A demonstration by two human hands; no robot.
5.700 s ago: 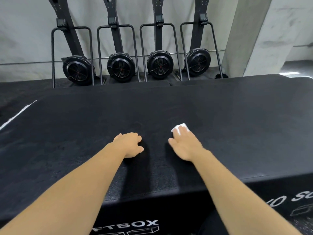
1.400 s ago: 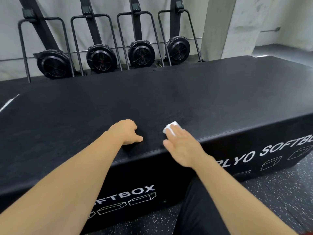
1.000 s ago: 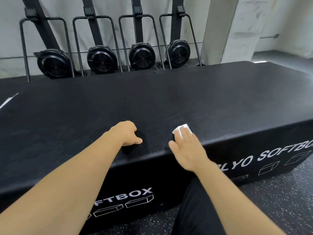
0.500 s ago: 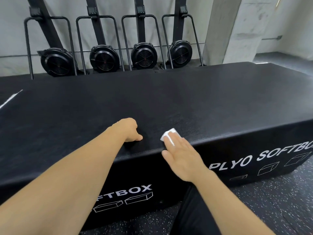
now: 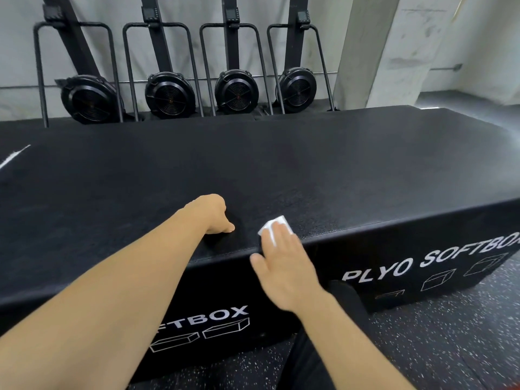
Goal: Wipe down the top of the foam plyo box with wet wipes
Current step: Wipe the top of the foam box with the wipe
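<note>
Pressing wet wipe (image 5: pixel 274 225) flat under straight right hand (image 5: pixel 284 271) fingers | location: front edge of foam plyo box (image 5: pixel 309 170) top | handling: limp, light, probably bunches; pin centrally | left hand (image 5: pixel 209 213) fingers curled, apparently empty

We see a row of four black fan machines (image 5: pixel 236 91) standing against a pale wall (image 5: pixel 22 52), each with a tall black rail. A concrete pillar (image 5: pixel 365 52) rises just right of them. Below us lies a speckled dark floor (image 5: pixel 436 339).

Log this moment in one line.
step: wipe box | right hand: flat on wipe near front edge | left hand: curled, resting on box
</note>
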